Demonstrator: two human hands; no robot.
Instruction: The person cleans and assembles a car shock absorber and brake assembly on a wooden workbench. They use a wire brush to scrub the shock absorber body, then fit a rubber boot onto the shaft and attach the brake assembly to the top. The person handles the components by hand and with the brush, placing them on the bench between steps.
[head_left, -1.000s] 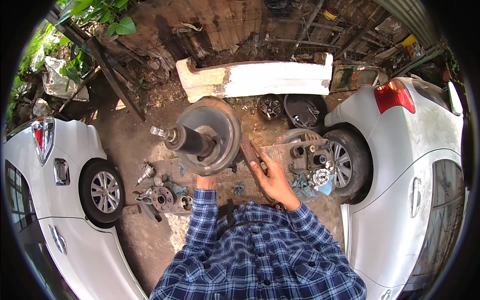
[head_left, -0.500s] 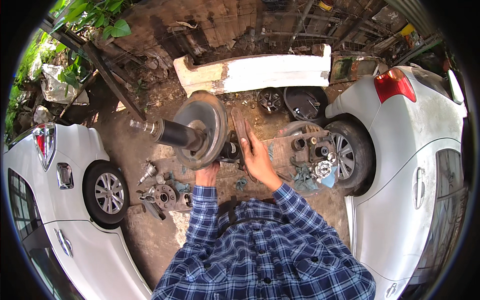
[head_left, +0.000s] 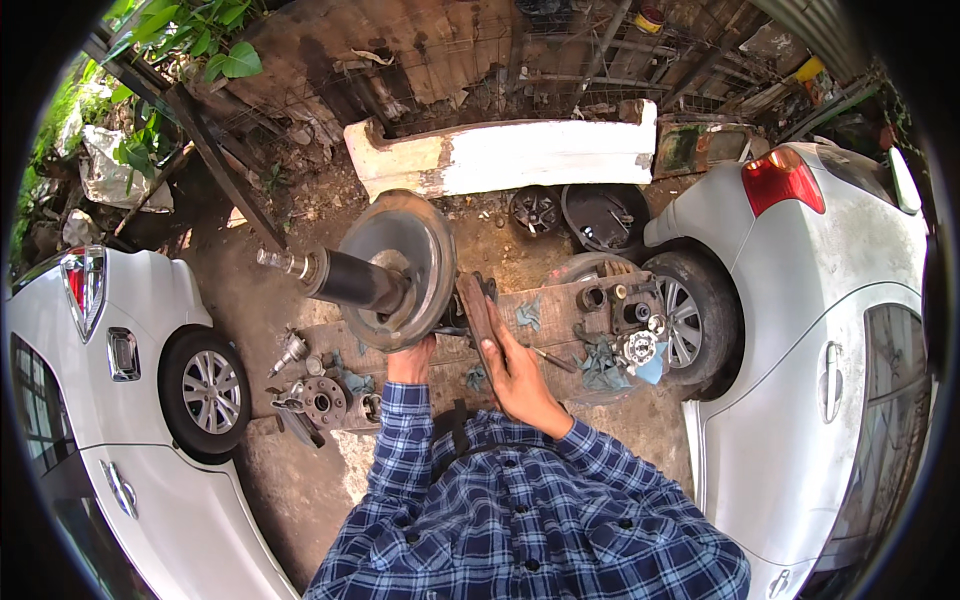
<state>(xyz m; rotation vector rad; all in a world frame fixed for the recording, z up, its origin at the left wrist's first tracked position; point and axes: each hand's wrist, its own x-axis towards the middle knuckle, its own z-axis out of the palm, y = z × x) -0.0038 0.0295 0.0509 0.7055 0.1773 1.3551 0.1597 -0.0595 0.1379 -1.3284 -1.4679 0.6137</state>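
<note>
From my distant seat I saw the strut [head_left: 362, 284] held up in front of the wooden board [head_left: 557, 320], left of its middle and reaching past its far edge, the black cylinder pointing left. The left hand [head_left: 411, 361] was under the strut's round plate [head_left: 432, 252], over the board's left half; the plate hid its fingers, so I couldn't tell how they closed. The right hand [head_left: 527, 388] was over the board's near edge, around the middle, its straight fingers lying close together against a flat brown bar [head_left: 479, 312] just right of the plate. Whether they gripped it, I couldn't tell. The right forearm slanted up and leftward; the left rose nearly upright. A round hub [head_left: 324, 401] sat at the board's left end, blue rags [head_left: 603, 370] toward its right.
</note>
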